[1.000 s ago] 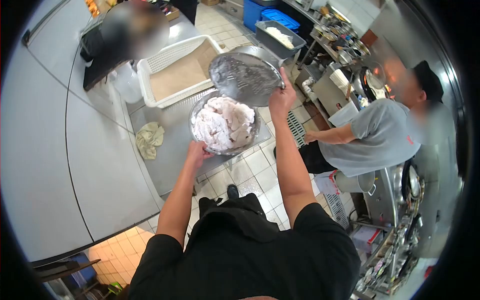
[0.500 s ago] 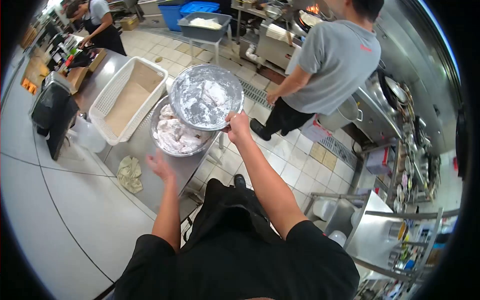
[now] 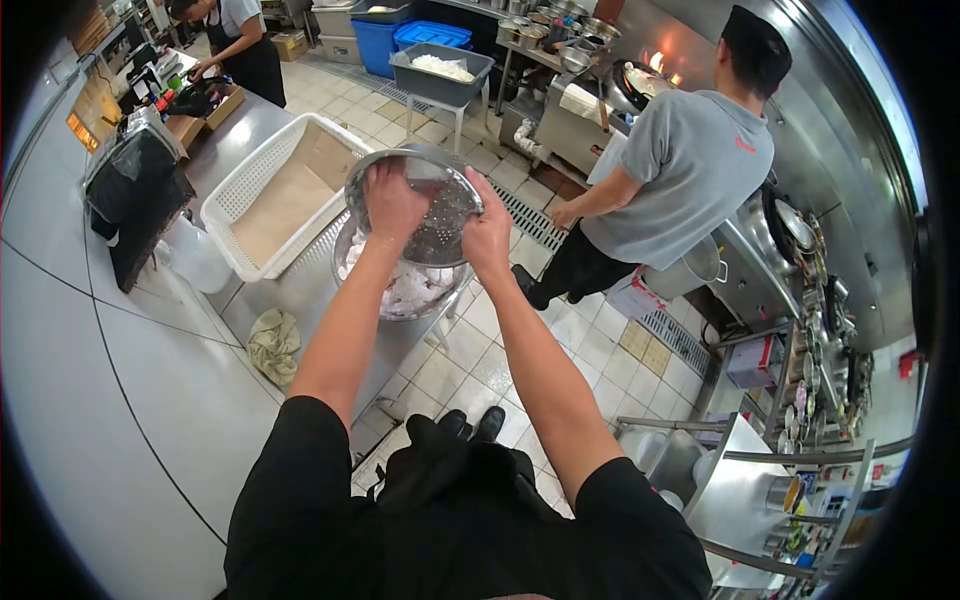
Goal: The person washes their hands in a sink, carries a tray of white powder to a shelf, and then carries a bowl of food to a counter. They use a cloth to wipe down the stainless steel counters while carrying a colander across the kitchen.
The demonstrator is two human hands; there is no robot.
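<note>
My right hand (image 3: 487,238) is closed on the right rim of a metal colander (image 3: 445,215), its thumb along the inside. The colander hangs tilted above a metal bowl (image 3: 400,316). My left hand (image 3: 393,203) reaches into the colander with fingers extended against its inner far-left side; the fingertips are partly blurred. A thin white dusting covers the colander's perforated inside. Below it, the bowl holds pieces coated in white powder (image 3: 412,290), partly hidden by the colander and my left forearm.
A white perforated plastic basket (image 3: 232,225) with a brown lining stands left of the bowl on the steel table. A crumpled cloth (image 3: 273,346) lies nearer me. One co-worker (image 3: 690,160) stands right, by a flaming stove; another person (image 3: 235,45) works at the far left.
My left hand has moved up from beside the bowl into the colander. The colander is tilted differently, and the white powdery lump seen in it before no longer shows there.
</note>
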